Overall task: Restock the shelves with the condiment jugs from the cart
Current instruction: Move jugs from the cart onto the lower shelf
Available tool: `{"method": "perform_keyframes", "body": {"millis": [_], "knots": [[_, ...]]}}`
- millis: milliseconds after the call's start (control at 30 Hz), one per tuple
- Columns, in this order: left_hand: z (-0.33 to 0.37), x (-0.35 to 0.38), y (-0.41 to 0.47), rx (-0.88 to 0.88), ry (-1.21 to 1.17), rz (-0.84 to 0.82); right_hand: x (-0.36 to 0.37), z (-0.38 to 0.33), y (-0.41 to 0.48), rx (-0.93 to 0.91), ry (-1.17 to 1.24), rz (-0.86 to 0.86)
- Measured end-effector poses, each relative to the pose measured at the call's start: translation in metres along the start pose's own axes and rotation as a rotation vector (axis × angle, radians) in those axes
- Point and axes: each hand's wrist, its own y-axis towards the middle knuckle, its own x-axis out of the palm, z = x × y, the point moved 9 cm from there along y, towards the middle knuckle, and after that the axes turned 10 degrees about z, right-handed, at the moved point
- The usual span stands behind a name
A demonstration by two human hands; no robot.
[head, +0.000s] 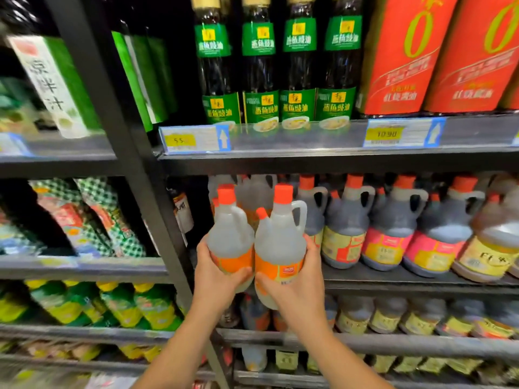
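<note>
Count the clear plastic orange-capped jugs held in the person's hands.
2. The left hand grips the left jug, the right hand the right jug, side by side. Similar jugs behind are partly hidden.

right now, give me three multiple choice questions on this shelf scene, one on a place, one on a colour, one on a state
1. Where are the two clear plastic jugs with orange labels?
A. on the top shelf
B. held in front of the grey metal shelf, left of the dark handled jugs
C. lying in a cart

2. What colour are their caps?
A. green
B. white
C. orange-red

3. What are the hands doing?
A. both empty
B. only one holds a jug
C. left grip and right grip each hold one jug

Answers: B, they are raised before the shelf's front edge; C, both caps show orange-red; C, fingers wrap each jug's label.
</note>
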Motion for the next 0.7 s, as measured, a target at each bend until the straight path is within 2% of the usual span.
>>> {"method": "perform_keyframes", "body": {"millis": [200, 333, 500, 700], "knots": [[-0.021, 0.001, 0.022, -0.033, -0.013, 0.074, 0.025, 0.016, 0.008, -0.011, -0.033, -0.014], [-0.038, 0.001, 0.037, -0.080, 0.022, 0.074, 0.039, 0.029, 0.011, -0.030, -0.107, 0.035], [-0.042, 0.005, 0.048, -0.059, 0.088, 0.055, 0.046, 0.035, 0.017, -0.076, -0.341, 0.114], [-0.040, 0.003, 0.058, -0.056, 0.207, 0.117, 0.056, 0.034, 0.020, -0.113, -0.506, 0.148]]}}
